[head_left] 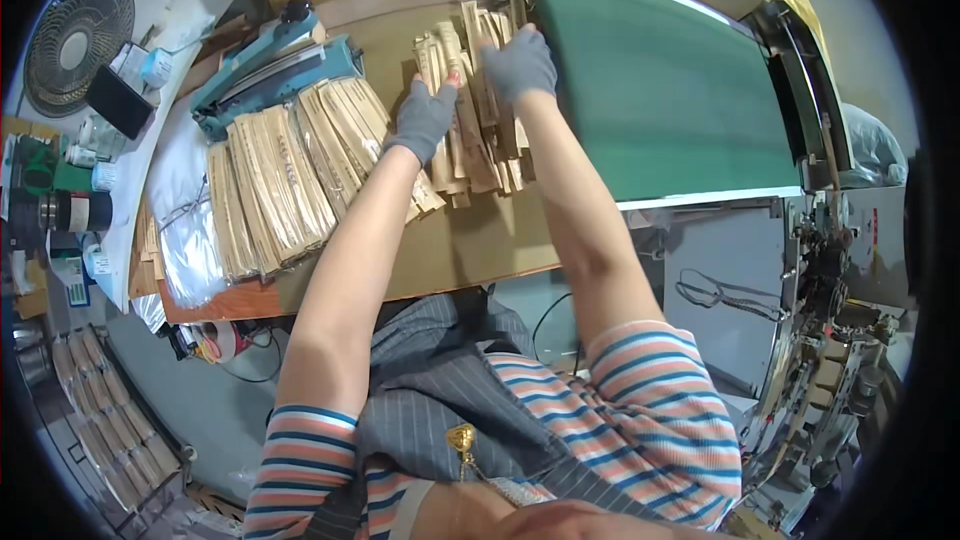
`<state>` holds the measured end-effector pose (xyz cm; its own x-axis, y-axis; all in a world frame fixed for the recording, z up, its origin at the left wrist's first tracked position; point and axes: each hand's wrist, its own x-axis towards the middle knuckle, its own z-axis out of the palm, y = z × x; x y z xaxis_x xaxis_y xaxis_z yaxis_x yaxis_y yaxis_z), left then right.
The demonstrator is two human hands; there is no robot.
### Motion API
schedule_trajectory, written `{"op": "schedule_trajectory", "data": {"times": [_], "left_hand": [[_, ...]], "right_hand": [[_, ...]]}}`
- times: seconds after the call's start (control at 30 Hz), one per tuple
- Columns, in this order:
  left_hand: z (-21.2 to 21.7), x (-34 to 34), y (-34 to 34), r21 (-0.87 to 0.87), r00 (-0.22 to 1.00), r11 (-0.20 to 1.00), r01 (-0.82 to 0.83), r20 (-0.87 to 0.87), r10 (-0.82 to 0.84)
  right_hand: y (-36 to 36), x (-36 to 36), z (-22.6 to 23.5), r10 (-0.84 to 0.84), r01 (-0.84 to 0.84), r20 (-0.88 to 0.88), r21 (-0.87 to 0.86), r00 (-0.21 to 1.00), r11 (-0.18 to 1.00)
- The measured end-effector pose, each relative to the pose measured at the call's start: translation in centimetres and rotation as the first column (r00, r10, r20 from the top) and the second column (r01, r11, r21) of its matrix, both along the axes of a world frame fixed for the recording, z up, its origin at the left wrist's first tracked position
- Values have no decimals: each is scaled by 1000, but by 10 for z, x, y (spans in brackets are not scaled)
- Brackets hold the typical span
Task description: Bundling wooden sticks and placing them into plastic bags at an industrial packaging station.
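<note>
My left hand, in a grey fingerless glove, is closed over a bunch of narrow brown paper packets, its thumb and fingers on either side. My right hand, gloved the same way, is closed at the far right part of the same pile, by the packets' upper ends. Several packets lie loosely side by side and overlap between and below my hands. What they contain is hidden. To the left lie neat rows of similar packets in clear plastic. My palms hide part of the pile.
A green conveyor belt adjoins the brown table at right. Behind the bagged packets stands a blue sealing device. Clear plastic bags lie at the table's left. A fan and a phone occupy the white side shelf.
</note>
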<state>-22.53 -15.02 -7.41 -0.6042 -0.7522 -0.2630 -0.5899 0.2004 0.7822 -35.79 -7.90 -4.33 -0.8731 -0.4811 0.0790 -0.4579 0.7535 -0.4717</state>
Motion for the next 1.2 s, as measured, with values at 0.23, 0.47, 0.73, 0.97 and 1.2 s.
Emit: {"op": "schedule_trajectory", "data": {"times": [0.23,0.47,0.73,0.97,1.2], "left_hand": [[-21,21,-32,390,959,921,-13,-255,121],[-15,80,-29,496,911,867,-49,-334,243],[109,128,9,115,639,909,402,-746,-188],[82,140,27,40,706,876,481,-609,-360],[74,236,69,732,597,340,591,-680,427]], "right_hand": [[-18,18,-3,29,-50,407,41,913,998],[-2,87,-52,645,226,754,-654,122,722],[52,96,71,934,-251,286,-908,213,335],[63,163,76,801,-88,352,-891,484,445],[15,200,93,785,-347,553,-820,-279,455]]}}
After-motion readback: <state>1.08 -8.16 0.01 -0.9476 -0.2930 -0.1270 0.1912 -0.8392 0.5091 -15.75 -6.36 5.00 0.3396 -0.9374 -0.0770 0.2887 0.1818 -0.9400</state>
